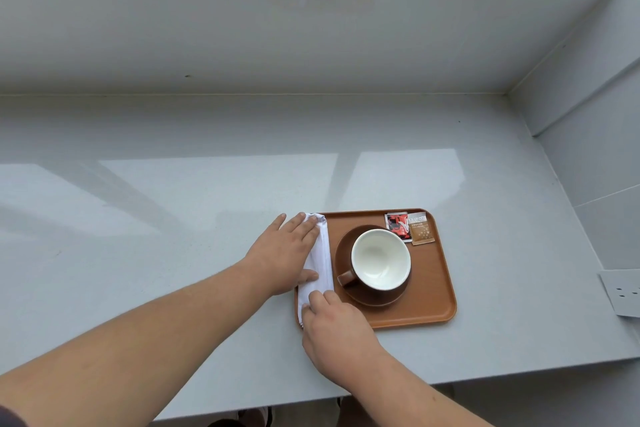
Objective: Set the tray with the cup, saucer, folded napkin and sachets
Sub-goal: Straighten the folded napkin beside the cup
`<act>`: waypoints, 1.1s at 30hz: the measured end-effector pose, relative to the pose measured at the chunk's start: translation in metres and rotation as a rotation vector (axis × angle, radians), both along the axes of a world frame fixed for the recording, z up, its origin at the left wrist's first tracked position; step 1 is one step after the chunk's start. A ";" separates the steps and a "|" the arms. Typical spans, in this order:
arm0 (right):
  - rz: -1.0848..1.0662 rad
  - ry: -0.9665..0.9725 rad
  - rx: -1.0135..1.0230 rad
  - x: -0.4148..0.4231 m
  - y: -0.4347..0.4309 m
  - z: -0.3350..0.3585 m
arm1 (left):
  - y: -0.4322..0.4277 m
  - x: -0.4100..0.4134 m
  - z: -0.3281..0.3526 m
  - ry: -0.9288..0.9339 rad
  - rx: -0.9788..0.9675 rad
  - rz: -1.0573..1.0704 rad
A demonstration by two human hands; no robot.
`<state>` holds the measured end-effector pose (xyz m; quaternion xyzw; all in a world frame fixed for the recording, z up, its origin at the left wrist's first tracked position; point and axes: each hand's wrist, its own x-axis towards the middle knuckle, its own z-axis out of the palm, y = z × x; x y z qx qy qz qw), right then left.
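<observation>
Napkin [320, 262] step: left hand [284, 253], right hand [337, 329] flat, fingers spread, pressing it at tray's [440, 302] nine o'clock; next, release.

One tray [429, 308], orange-brown. One saucer [346, 253], brown. One cup [380, 259], brown outside and white inside, with a single handle. One folded napkin [322, 262], white. Two sachets: one red and black sachet [397, 226], one tan sachet [420, 229]. Two hands: one left hand [282, 255], one right hand [341, 333]. One pale countertop [173, 218]. One wall socket plate [621, 293], white, at the right edge.
</observation>
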<state>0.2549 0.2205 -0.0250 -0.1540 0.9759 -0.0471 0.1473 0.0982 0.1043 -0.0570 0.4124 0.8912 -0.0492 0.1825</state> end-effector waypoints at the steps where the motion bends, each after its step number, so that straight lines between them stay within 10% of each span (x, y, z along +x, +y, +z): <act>1: -0.002 0.007 -0.003 -0.001 0.000 0.000 | 0.000 0.000 0.000 0.005 -0.002 -0.002; 33: -0.077 0.053 -0.051 -0.026 0.001 -0.005 | -0.010 0.000 0.000 -0.018 0.052 0.012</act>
